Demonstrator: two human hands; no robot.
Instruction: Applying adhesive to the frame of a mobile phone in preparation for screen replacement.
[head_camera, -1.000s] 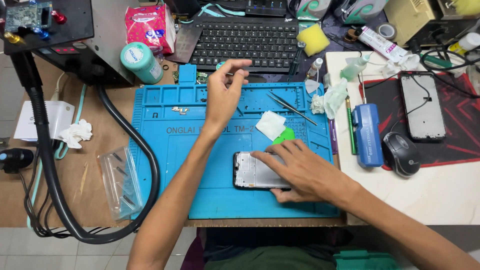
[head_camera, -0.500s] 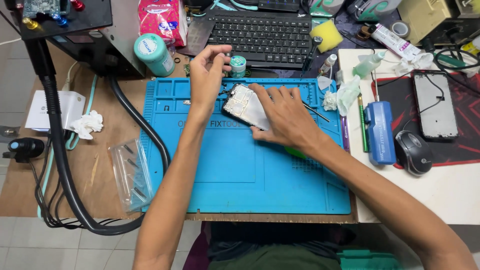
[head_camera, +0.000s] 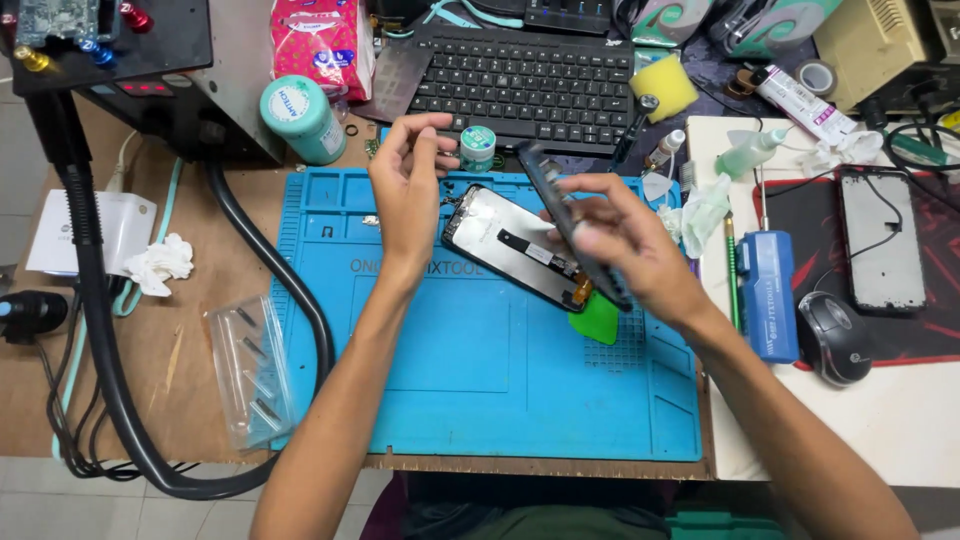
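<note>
Gripping phone frame (head_camera: 575, 225), right hand (head_camera: 625, 245) fingers, screen (head_camera: 515, 248) beneath

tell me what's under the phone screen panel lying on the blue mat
The screen panel lies on the blue mat, its lower end over a green pick. The right hand covers that end.

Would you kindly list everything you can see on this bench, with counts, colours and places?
mat: 1, blue, centre
screen panel: 1, silvery, on mat, at left hand
phone body: 1, dark, tilted, in right hand
pick: 1, green, on mat
keyboard: 1, black, top
jar: 1, teal, small, below keyboard
canister: 1, teal, top left
sponge: 1, yellow
case: 1, blue, right
mouse: 1, black
phone: 1, dark, far right
left hand: raised
right hand: gripping
</note>
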